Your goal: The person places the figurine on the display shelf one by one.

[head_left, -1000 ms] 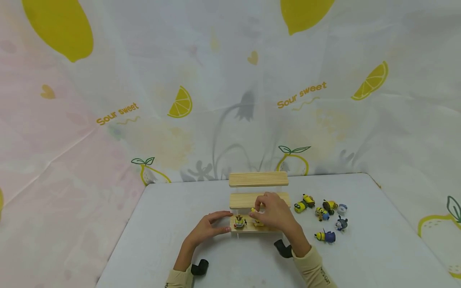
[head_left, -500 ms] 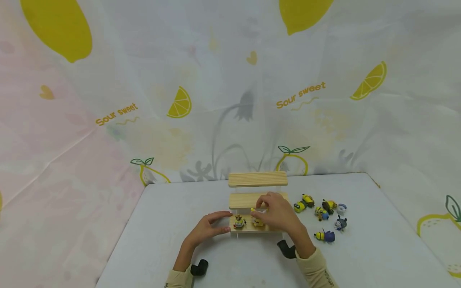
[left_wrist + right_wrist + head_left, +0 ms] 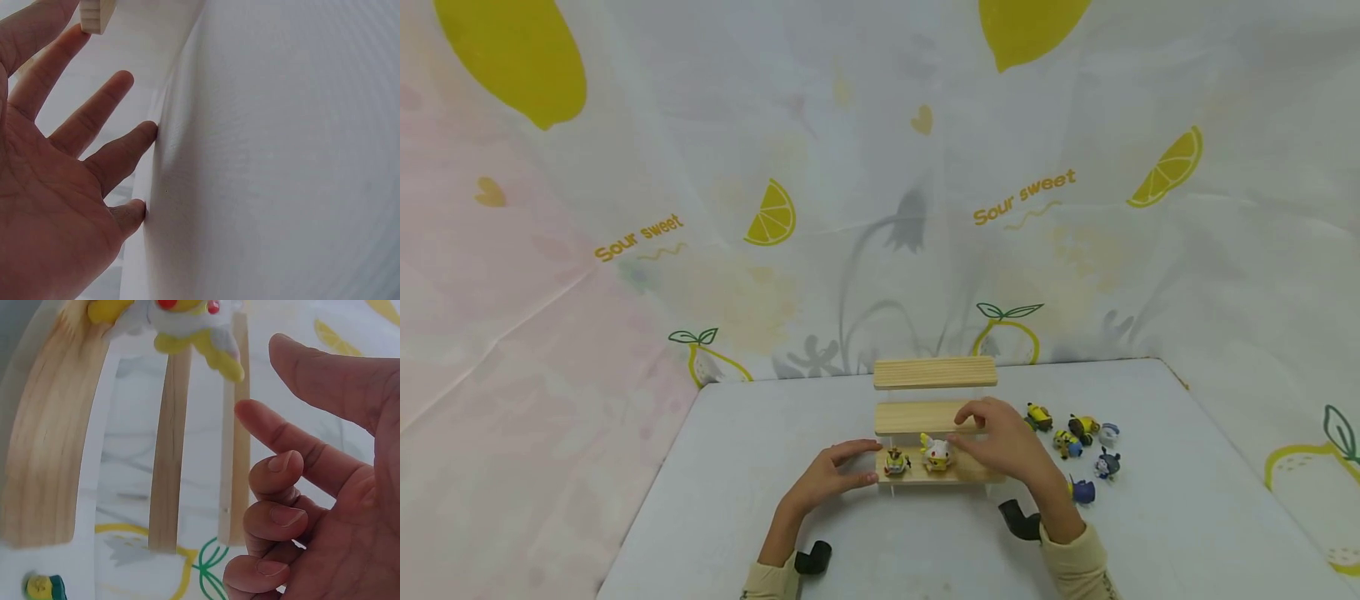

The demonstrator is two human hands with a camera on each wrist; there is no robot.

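A three-tier wooden step shelf (image 3: 973,473) stands on the white table. On its lowest tier sits a white-and-yellow figurine (image 3: 936,454), with a smaller figurine in yellow and red (image 3: 895,462) to its left. My right hand (image 3: 1000,437) is just right of the white-and-yellow figurine, thumb and index finger spread. The right wrist view shows a gap between these fingers and the figurine (image 3: 194,344). At the shelf's left end is my left hand (image 3: 822,479), fingers extended. In the left wrist view, a fingertip touches the end of a wooden board (image 3: 92,22).
Several small figurines (image 3: 1067,444) lie on the table right of the shelf. A purple-clad one (image 3: 1082,492) is partly hidden behind my right wrist. Black curved pieces (image 3: 814,558) are at both wrists. A lemon-print cloth (image 3: 880,208) hangs behind the table.
My right hand has let go of the white-and-yellow figurine and moved right, so the figurine now shows whole on the lowest tier. The left hand stays at the shelf's end.
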